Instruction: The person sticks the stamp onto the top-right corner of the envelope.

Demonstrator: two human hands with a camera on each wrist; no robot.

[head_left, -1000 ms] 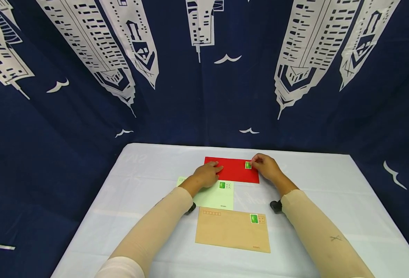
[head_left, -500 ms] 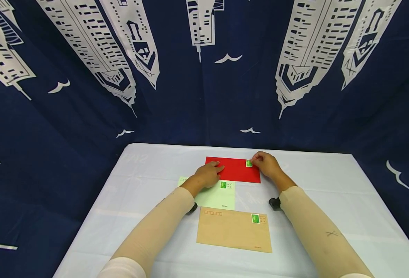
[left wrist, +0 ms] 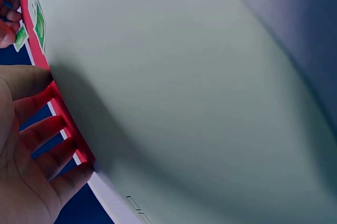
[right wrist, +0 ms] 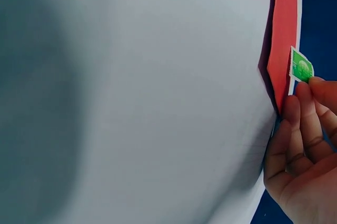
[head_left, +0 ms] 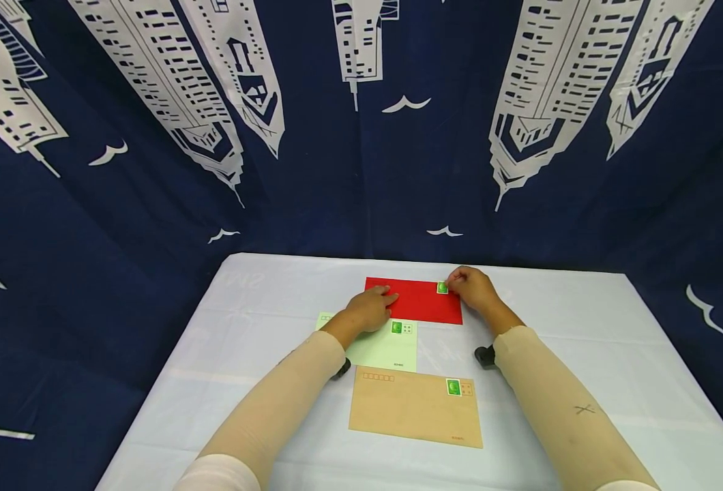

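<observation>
A red envelope (head_left: pixel 419 305) lies at the far part of the table, its near edge over the pale green envelope. My left hand (head_left: pixel 369 310) rests on its left part with spread fingers; the left wrist view shows fingertips (left wrist: pixel 84 167) pressing down on the red paper. At the envelope's upper right corner my right hand (head_left: pixel 473 288) pinches a small green stamp (right wrist: pixel 302 67) with a white border between thumb and forefinger. In the right wrist view the stamp stands tilted at the red edge, its corner in the fingers.
The pale green envelope (head_left: pixel 386 351) bears a green stamp (head_left: pixel 396 328) at its upper right. Nearer lies a brown envelope (head_left: pixel 413 412) with another green stamp (head_left: pixel 453 387). A white cloth covers the table (head_left: pixel 263 354); a navy patterned curtain (head_left: pixel 361 184) hangs behind it.
My right hand has moved the pinched stamp slightly upward toward the red envelope's top right corner. The left hand stays in place on the envelope.
</observation>
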